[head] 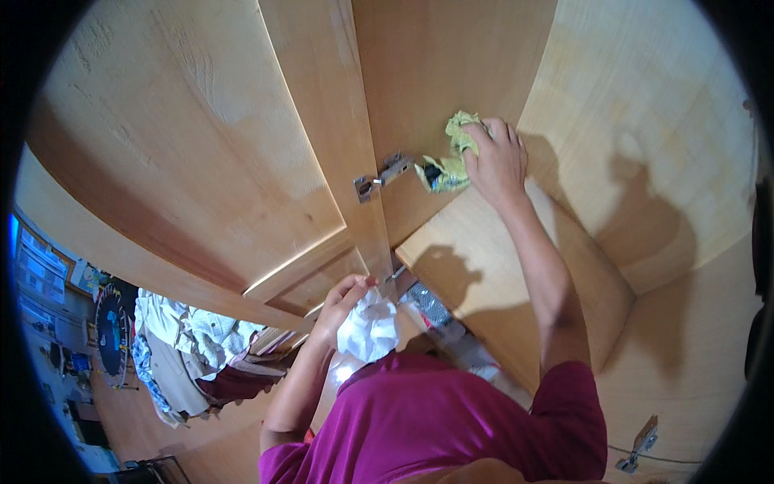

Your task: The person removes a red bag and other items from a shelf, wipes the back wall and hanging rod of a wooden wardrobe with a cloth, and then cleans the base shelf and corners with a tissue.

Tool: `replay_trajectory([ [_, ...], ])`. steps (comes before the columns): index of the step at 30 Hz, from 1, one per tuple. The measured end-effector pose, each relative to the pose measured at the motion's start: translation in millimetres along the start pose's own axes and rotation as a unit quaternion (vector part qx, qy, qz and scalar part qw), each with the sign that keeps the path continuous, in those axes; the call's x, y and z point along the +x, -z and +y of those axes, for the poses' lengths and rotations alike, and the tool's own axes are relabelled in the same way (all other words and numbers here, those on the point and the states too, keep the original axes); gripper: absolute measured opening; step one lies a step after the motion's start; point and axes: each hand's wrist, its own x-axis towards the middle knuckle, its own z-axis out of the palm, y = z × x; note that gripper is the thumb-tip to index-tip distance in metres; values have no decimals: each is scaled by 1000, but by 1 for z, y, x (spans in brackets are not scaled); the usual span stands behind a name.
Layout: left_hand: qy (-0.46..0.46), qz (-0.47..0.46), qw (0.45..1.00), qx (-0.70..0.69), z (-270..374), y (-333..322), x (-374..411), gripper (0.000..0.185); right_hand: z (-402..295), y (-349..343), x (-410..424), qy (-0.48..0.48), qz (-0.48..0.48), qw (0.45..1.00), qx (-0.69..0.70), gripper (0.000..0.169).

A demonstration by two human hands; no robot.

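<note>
My right hand (499, 160) presses a crumpled yellow-green cloth (462, 130) to the inner side wall (447, 60) of a wooden cabinet. A loose fold of that cloth hangs towards a metal hinge (393, 169). Lower down, my left hand (343, 307) grips a crumpled white cloth or paper (370, 330) beside the edge of the cabinet door (242, 109). The door stands swung out to the left, with pale streaks on its panel. Below my right forearm is a wooden shelf (484, 248), on which shadows fall.
Under the shelf's front edge lie items, one silver and patterned (429, 300). The cabinet's pale back panel (641, 109) rises at right; another hinge (638, 444) sticks out lower right. Heaped clothes (199, 351) are at left, with a round dark object (112, 333) behind.
</note>
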Motion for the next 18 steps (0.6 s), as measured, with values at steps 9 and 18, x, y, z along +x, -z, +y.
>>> replay_trajectory([
  [9, 20, 8, 999, -44, -2, -1, -2, 22, -26, -12, -4, 21, -1, 999, 30, 38],
  [18, 43, 48, 996, -60, -8, 0, -7, 22, -35, -35, -36, -9, -4, 1000, 13, 40],
])
